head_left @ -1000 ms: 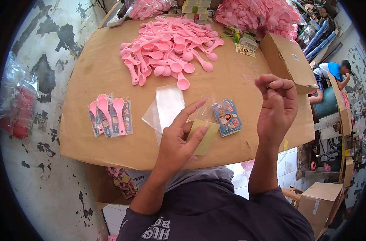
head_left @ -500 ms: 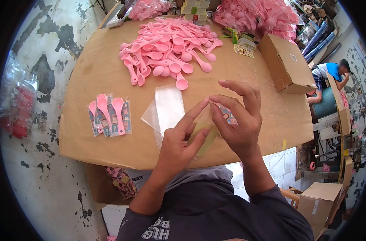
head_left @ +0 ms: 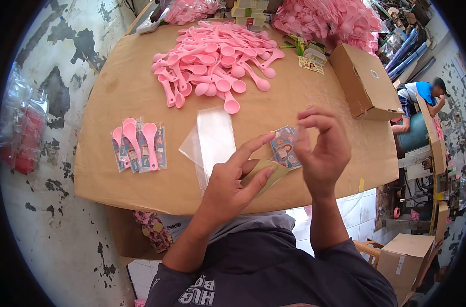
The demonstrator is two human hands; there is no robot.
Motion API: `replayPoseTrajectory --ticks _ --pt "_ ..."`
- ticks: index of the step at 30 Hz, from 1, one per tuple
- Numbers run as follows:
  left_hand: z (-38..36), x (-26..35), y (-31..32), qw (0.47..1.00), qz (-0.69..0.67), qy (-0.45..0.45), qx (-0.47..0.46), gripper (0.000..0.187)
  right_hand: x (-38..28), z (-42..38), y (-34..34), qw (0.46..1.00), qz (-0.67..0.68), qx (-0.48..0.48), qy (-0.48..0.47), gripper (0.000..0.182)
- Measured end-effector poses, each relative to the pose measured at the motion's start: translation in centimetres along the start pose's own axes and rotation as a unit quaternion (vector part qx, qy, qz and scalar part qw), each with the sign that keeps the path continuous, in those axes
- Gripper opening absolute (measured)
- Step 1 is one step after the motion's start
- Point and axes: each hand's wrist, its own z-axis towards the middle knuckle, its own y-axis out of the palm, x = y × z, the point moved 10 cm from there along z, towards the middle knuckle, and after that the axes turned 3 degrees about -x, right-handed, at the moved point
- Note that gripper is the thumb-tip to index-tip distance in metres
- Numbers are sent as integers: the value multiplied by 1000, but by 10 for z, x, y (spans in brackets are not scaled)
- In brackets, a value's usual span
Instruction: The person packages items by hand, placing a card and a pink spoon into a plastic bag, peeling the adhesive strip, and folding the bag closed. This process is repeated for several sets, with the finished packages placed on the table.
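Pink spoons already sealed in printed packets [head_left: 139, 147] lie in a small fan at the left of the cardboard-covered tabletop [head_left: 115, 97], well apart from your hands. Next along, a clear plastic sleeve [head_left: 212, 138] lies flat on the cardboard, just beside your left hand [head_left: 230, 187]. That hand's grip is closed on a yellowish backing strip [head_left: 269, 173] — thumb over it, index finger stretched out above, the strip held slightly off the tabletop's near edge. Behind the strip sits a small stack of printed cards [head_left: 284, 147], partly hidden by your fingers. Your right hand [head_left: 322, 151] hovers just right of the cards with fingertips curled and pinched together — whether something thin is caught between them, you cannot tell from here. Farther back, a heap of loose pink spoons [head_left: 215, 61] covers the middle of the tabletop, and a brown cardboard box [head_left: 366, 82] stands at the right.
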Motion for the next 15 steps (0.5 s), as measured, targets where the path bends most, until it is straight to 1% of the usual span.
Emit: replayPoseTrajectory --ticks 2,3,4,5,6,7,8,9,10,11,13,14,15 --pt "0 -2 3 1000 10 -15 -15 57 19 1 -24 994 55 88 41 16" --pt "0 -7 1 999 -27 -30 0 55 21 4 -27 994 55 88 42 16" --pt "-1 -12 -1 997 -64 -46 15 52 33 3 -36 976 161 125 81 12" --pt "-1 -13 -2 997 -63 -46 15 52 44 1 -42 944 264 160 118 9" --pt "-1 -15 -5 995 -85 -50 28 48 49 1 -48 927 303 177 136 6" --pt "-2 -17 -7 992 -106 -55 40 45 50 0 -53 926 303 177 137 6" --pt "-1 -19 -7 992 -106 -56 40 45 53 -4 -58 913 337 188 135 6" --pt "0 -18 -9 986 -156 -34 56 41 57 -6 -63 898 371 198 132 8" --pt "1 -16 -12 976 -205 -11 72 37 56 -4 -62 893 401 175 106 12" --pt "2 -15 -11 976 -205 -12 72 37 57 -6 -63 893 401 175 107 12" --pt "2 -8 -17 963 -246 22 112 33 46 -6 -46 895 422 80 116 13" --pt "2 -10 -17 963 -245 18 112 33 45 -9 -45 895 423 82 119 13" --pt "3 -8 -20 960 -252 31 116 31 48 -12 -31 883 434 41 172 16"
